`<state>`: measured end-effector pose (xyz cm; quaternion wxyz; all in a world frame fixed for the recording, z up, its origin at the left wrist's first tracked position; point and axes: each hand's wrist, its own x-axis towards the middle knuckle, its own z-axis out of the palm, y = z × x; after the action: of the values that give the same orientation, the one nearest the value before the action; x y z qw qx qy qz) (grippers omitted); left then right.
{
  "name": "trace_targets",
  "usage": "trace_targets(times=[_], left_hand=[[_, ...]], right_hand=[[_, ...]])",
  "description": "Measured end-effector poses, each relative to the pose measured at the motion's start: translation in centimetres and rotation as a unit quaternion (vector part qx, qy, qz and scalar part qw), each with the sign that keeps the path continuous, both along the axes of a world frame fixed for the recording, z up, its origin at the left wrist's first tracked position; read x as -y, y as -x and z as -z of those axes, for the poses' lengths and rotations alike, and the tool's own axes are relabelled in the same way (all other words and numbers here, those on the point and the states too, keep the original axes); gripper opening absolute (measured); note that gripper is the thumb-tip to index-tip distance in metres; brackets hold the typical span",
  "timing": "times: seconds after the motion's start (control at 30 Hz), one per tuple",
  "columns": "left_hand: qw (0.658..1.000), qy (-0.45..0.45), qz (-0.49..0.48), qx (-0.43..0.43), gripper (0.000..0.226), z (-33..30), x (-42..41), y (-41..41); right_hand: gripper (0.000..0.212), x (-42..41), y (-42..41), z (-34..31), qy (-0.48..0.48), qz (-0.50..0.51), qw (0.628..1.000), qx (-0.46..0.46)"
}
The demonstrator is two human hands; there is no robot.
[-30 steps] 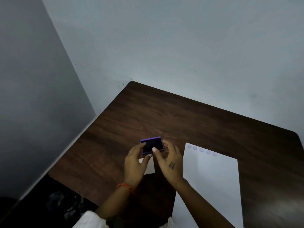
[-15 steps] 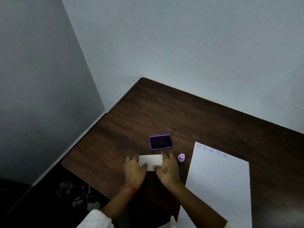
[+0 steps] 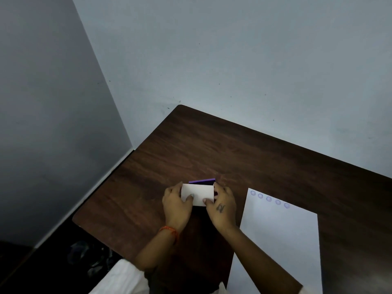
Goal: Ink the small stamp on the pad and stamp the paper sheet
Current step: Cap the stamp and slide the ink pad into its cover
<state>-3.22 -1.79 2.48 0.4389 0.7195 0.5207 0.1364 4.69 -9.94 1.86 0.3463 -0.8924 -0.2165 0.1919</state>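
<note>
A: So, which step is in hand on the dark wooden bench [image 3: 244, 149]?

B: The paper sheet [image 3: 282, 240] lies at the right, reaching to the near edge, and it carries already five round purple marks [image 3: 269, 199] along its far edge. I judge the stamping is done for this round and the person closes the ink pad [image 3: 201, 181].

A: How do the hands stand?

B: The left hand [image 3: 177, 205] and the right hand [image 3: 222, 205] each have a closed grip on one end of the white lid [image 3: 198, 194], thumbs on top. It hovers over the purple pad, whose far rim alone shows.

A: And the small stamp?

B: I cannot see it; maybe the right hand hides it.

A: What does the next move call for?

B: To bring the lid down square on the pad. Room is plenty: the bench is bare to the far side, and the left edge is well apart.
</note>
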Motion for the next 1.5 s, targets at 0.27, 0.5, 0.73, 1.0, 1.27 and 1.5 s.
trace_targets(times=[0.27, 0.5, 0.73, 1.0, 1.27, 1.5], left_hand=[[0.999, 0.045, 0.000, -0.017, 0.054, 0.5, -0.3, -2.9], [0.996, 0.078, -0.011, -0.051, 0.054, 2.3, 0.0, -3.7], [0.995, 0.078, -0.008, -0.057, 0.054, 2.9, 0.0, -4.1], [0.995, 0.069, -0.013, -0.064, 0.052, 2.8, -0.4, -4.3], [0.998, 0.045, -0.005, -0.053, 0.045, 2.6, -1.0, -3.9], [0.997, 0.047, -0.010, -0.052, 0.045, 2.7, -1.0, -3.9]], right_hand=[[0.058, -1.0, -2.9, -0.2, 0.026, 0.005, 0.999, -0.018], [0.061, -1.6, -3.4, 0.9, 0.066, 0.000, 0.997, -0.031], [0.060, -1.6, -3.7, 1.6, 0.063, 0.005, 0.997, -0.048], [0.057, -1.8, -4.1, 2.0, 0.069, 0.014, 0.996, -0.046], [0.060, -1.8, -4.6, 2.4, 0.079, -0.002, 0.996, -0.037], [0.049, -1.8, -4.6, 2.9, 0.053, 0.026, 0.997, -0.040]])
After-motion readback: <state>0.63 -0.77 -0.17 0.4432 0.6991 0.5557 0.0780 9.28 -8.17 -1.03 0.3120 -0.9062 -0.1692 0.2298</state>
